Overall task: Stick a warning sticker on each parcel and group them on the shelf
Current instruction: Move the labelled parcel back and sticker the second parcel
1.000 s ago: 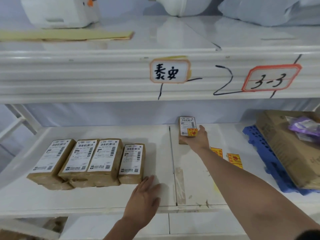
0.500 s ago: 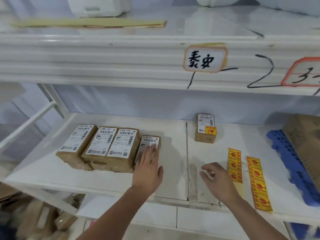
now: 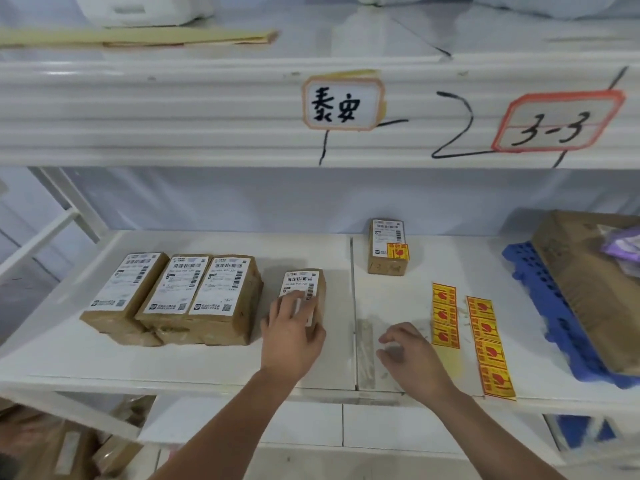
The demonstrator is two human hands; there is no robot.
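A small parcel (image 3: pixel 308 284) is seen near the middle of the white shelf (image 3: pixel 207 362). It is brown, and a white label with black bar codes is stuck on its top. Its near end is held by the left hand (image 3: pixel 292 336). The fingers (image 3: pixel 289 303) are laid close together on the label, a little bent, and the thumb is pressed on the right side of the parcel.

Three bigger parcels (image 3: pixel 176 292) are lined up to the left, touching side by side. They are brown with white labels too. A gap is left between them and the small parcel.

One more parcel (image 3: pixel 387 249) is set at the back of the shelf, to the right. A yellow sticker (image 3: pixel 397 251) with a red picture is stuck on a corner of its label.

The right hand (image 3: pixel 410 356) is held just over the shelf. Its fingers (image 3: pixel 391 332) are loosely bent and a little spread, and nothing is held in them. Two strips of stickers (image 3: pixel 490 348) are laid flat just beside it, yellow with red pictures.

A blue tray (image 3: pixel 533 299) with a big box (image 3: pixel 581 282) on it is seen at the far right.
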